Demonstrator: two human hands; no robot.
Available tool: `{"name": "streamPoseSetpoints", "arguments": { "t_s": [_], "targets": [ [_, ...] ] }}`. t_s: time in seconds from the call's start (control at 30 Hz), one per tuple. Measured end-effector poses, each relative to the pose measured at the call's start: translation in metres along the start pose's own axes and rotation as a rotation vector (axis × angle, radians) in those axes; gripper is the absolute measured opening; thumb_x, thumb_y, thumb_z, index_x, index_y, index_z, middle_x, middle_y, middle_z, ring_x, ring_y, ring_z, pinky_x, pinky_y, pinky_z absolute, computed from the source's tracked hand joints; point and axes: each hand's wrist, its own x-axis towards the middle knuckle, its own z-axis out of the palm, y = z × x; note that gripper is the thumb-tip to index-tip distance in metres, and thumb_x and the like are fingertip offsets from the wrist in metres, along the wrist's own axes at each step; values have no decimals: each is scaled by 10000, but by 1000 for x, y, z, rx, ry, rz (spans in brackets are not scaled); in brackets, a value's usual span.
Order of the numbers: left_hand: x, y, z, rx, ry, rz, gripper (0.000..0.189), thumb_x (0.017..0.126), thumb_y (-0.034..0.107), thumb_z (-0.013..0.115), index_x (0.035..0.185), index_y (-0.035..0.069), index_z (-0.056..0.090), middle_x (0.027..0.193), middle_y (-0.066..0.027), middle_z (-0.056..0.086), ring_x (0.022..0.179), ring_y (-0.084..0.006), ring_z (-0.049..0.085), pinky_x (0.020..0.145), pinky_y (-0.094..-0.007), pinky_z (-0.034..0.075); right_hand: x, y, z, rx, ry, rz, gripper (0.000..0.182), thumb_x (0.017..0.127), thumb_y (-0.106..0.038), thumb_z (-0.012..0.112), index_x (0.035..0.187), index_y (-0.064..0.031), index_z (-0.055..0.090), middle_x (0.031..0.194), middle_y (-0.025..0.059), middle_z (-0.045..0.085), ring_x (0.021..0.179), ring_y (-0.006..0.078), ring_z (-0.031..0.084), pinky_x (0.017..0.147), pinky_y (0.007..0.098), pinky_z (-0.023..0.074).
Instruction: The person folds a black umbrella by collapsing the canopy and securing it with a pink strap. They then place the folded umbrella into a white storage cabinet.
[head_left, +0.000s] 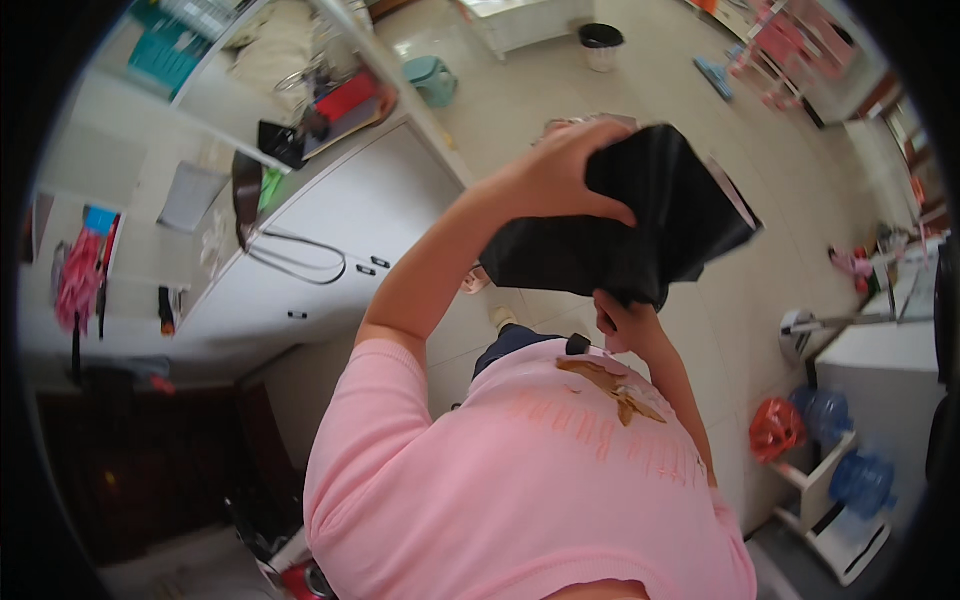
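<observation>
A black bag or wrap of smooth, bendable material (675, 202) is held up in front of my chest, creased down its middle. My left hand (562, 176) clasps it from the left, thumb on the near face and fingers over the top edge. Lower down, my right hand (634, 326) is closed around the gathered bottom of the black material, some of its fingers hidden. A pale edge shows along the bag's right side; what it belongs to I cannot tell. Past my left hand, something pinkish is partly visible and too blurred to name.
On my left stands a white cabinet (367, 195) with a cluttered top and a hanging cable loop (300, 259). A teal stool (431, 81) and a waste bin (602, 46) stand farther ahead. To the right, blue water jugs (862, 480) and a red plastic bag (778, 429) sit near a white rack.
</observation>
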Motion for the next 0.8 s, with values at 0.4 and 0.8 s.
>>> {"name": "streamPoseSetpoints", "arguments": {
  "t_s": [0.4,0.8],
  "targets": [
    [-50,11,5,-601,-605,-361,211,749,77,599,925,-28,549,776,-43,571,729,-94,480,683,-245,423,16,33,-21,-421,18,-381,206,839,-214,516,700,-68,475,517,0,425,442,101,416,439,251,319],
    [-35,28,0,-623,-1045,-723,448,790,302,630,1134,35,523,1050,-12,575,967,-111,475,884,-248,364,27,19,-12,-1011,85,-950,294,764,-212,579,1016,-75,513,903,66,555,819,192,540,659,299,439]
  ]
}}
